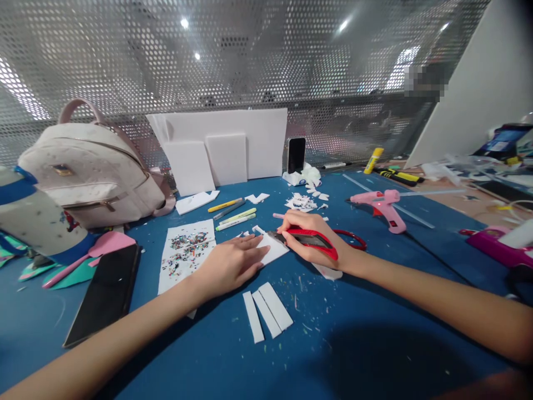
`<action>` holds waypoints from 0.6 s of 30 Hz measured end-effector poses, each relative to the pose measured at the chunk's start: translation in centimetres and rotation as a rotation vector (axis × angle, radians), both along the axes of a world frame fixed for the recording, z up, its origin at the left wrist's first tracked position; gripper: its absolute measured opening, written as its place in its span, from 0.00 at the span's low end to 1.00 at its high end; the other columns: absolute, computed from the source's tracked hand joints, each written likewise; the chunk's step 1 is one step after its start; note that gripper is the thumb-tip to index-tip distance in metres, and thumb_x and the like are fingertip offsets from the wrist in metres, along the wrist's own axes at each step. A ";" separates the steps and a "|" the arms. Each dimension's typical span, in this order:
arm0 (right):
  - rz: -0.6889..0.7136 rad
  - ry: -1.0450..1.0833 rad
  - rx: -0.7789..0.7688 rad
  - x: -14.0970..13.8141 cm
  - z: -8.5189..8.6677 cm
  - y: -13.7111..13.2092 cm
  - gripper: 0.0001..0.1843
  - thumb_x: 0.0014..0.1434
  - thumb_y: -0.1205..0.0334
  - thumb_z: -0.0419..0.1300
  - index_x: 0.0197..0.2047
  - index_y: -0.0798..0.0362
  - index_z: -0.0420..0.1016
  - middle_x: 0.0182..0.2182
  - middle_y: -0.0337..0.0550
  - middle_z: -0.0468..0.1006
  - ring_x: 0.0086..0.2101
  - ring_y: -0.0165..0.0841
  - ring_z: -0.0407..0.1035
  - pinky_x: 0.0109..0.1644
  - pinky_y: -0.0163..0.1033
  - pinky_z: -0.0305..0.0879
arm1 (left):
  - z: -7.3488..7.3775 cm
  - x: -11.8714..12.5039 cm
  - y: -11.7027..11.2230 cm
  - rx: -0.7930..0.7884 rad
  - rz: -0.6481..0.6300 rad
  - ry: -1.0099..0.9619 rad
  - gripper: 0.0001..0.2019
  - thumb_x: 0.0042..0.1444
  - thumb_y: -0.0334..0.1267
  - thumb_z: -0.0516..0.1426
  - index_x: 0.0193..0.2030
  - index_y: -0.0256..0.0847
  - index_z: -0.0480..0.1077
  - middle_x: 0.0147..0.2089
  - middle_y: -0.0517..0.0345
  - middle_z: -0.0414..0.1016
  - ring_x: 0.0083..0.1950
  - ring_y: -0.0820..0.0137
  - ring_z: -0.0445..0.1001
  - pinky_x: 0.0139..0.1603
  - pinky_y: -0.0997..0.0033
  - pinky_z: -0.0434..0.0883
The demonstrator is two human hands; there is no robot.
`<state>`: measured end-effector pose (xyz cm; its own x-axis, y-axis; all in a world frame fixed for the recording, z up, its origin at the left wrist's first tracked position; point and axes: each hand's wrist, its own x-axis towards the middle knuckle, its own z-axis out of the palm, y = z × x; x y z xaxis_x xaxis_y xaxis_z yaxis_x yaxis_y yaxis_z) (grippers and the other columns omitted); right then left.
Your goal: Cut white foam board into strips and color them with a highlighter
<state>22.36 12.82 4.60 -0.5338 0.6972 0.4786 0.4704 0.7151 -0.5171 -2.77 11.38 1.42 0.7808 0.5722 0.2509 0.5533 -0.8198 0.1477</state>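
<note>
One white board (pixel 275 251), left fingers (pixel 259 254) flat on it, right fingers (pixel 290 220) gripping red cutting tool (pixel 314 239)

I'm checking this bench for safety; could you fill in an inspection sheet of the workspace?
Surface: blue tabletop, small pale flecks scattered.
Work items: red-handled cutter, white board piece, three white strips.
Clutter: coloured bits on white paper, pens, white scraps.
Hands: left hand flat on the white board piece; right hand gripping the red-handled cutter.
Cables: black cord from the pink glue gun.
Surroundings: pale backpack at left; perforated panel behind.
</note>
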 end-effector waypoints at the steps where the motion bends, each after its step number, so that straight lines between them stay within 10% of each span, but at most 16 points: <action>1: -0.004 -0.001 -0.001 0.0 0.0 -0.2 0.03 0.61 0.65 0.57 0.34 0.51 0.68 0.32 0.40 0.73 0.33 0.34 0.69 0.39 0.40 0.61 | 0.0 0.0 0.0 0.004 0.001 0.000 0.19 0.65 0.42 0.58 0.61 0.42 0.66 0.64 0.48 0.67 0.60 0.59 0.71 0.58 0.48 0.72; 18: -0.039 0.055 0.000 0.1 0.6 -2.1 0.06 0.60 0.68 0.57 0.30 0.52 0.66 0.29 0.38 0.70 0.29 0.31 0.66 0.34 0.38 0.60 | -0.5 0.1 0.2 0.066 0.006 0.008 0.19 0.65 0.42 0.57 0.61 0.42 0.66 0.63 0.48 0.68 0.58 0.59 0.72 0.57 0.49 0.73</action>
<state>22.45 10.75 5.22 -0.4792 0.7170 0.5062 0.4688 0.6967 -0.5430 -2.67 11.54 0.95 0.7796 0.5592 0.2821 0.5589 -0.8244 0.0894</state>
